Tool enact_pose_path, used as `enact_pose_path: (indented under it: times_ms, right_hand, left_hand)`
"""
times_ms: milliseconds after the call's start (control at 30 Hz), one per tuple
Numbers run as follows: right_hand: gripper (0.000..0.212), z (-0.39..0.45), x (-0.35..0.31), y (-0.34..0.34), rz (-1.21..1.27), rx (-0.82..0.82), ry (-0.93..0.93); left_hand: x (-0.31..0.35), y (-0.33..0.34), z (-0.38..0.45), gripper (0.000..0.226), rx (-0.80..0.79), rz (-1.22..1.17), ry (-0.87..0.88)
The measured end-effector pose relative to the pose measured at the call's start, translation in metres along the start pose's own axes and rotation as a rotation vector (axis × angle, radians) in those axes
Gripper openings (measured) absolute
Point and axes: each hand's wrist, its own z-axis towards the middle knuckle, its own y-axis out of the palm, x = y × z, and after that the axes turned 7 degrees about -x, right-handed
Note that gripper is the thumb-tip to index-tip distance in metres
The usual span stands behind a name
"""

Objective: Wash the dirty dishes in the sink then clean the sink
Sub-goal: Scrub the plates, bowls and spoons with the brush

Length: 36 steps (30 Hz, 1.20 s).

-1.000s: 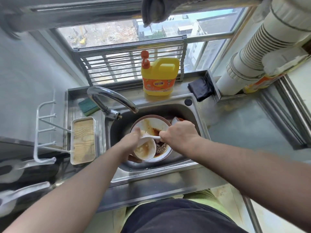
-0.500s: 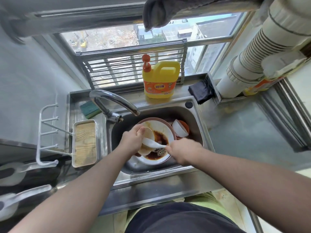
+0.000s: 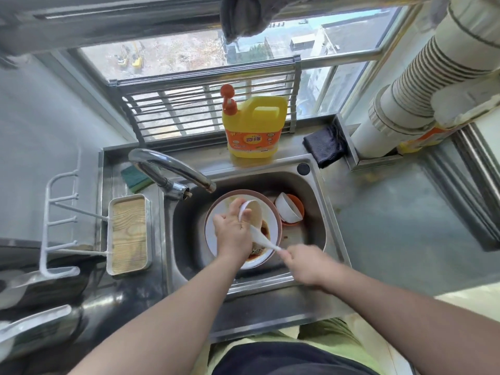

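A steel sink point(image 3: 318, 212) holds a large white plate point(image 3: 213, 234) with a brown rim and dark red sauce. My left hand point(image 3: 231, 231) grips a small white bowl point(image 3: 253, 213), tilted on its side over the plate. My right hand point(image 3: 305, 262) pinches the handle of a white spoon point(image 3: 261, 236) whose head lies against the bowl's mouth. A white bowl point(image 3: 286, 209) sits tipped inside an orange bowl point(image 3: 299, 205) at the sink's right.
The faucet point(image 3: 173, 169) arches over the sink's left. A yellow detergent bottle point(image 3: 254, 128) stands behind it. A green sponge point(image 3: 135, 180), a wood-lined tray point(image 3: 128, 234) and a white rack point(image 3: 58, 226) lie left. A black cloth point(image 3: 323, 146) sits back right.
My left hand has tipped the small bowl up on its side. My right hand has drawn back towards the sink's front right, holding the spoon by its handle end.
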Motion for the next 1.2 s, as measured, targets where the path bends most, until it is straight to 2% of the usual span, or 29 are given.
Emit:
enact_pose_path:
  times_ms: [67, 167, 267, 333, 433, 533, 600, 700, 800, 867, 967, 1067, 1200]
  right_hand:
    - [0.057, -0.002, 0.02, 0.012, 0.454, -0.092, 0.041]
    - [0.053, -0.003, 0.058, 0.012, 0.687, 0.089, 0.099]
    - [0.049, -0.001, 0.086, 0.001, 0.943, 0.145, 0.168]
    - [0.048, 0.003, 0.097, -0.009, 0.963, 0.146, 0.163]
    - [0.048, 0.012, 0.108, -0.021, 0.919, 0.158, 0.147]
    - [0.047, 0.019, 0.115, -0.025, 0.892, 0.152, 0.156]
    - [0.045, 0.022, 0.116, -0.024, 0.876, 0.147, 0.148]
    - [0.044, 0.027, 0.115, -0.02, 0.871, 0.129, 0.133]
    - [0.044, 0.032, 0.111, -0.013, 0.87, 0.074, 0.108]
    - [0.044, 0.035, 0.104, -0.008, 0.869, 0.022, 0.083]
    - [0.042, 0.045, 0.088, -0.002, 0.839, -0.014, 0.032]
    - [0.036, 0.059, 0.071, 0.004, 0.74, 0.039, 0.005]
    - [0.032, 0.07, 0.057, 0.018, 0.78, 0.054, 0.029]
  left_hand:
    - [0.01, 0.015, 0.013, 0.036, -0.022, 0.014, -0.017]
    - [0.032, 0.042, 0.043, 0.035, -0.015, -0.033, -0.078]
    - [0.059, 0.076, 0.078, 0.043, -0.085, -0.173, -0.204]
    - [0.063, 0.095, 0.091, 0.053, -0.171, -0.18, -0.27]
    - [0.05, 0.114, 0.099, 0.069, -0.248, -0.033, -0.272]
    - [0.035, 0.127, 0.106, 0.073, -0.245, 0.285, -0.195]
    - [0.027, 0.131, 0.109, 0.074, -0.258, 0.453, -0.219]
    - [0.02, 0.126, 0.109, 0.076, -0.272, 0.437, -0.292]
    - [0.01, 0.097, 0.101, 0.051, -0.182, 0.357, -0.229]
    - [-0.008, 0.061, 0.09, 0.037, -0.079, 0.395, -0.224]
    - [-0.049, -0.002, 0.066, 0.044, 0.107, 0.547, -0.238]
    - [-0.072, -0.038, 0.059, 0.058, 0.034, 0.579, -0.252]
    - [-0.073, -0.041, 0.072, 0.052, 0.021, 0.671, -0.222]
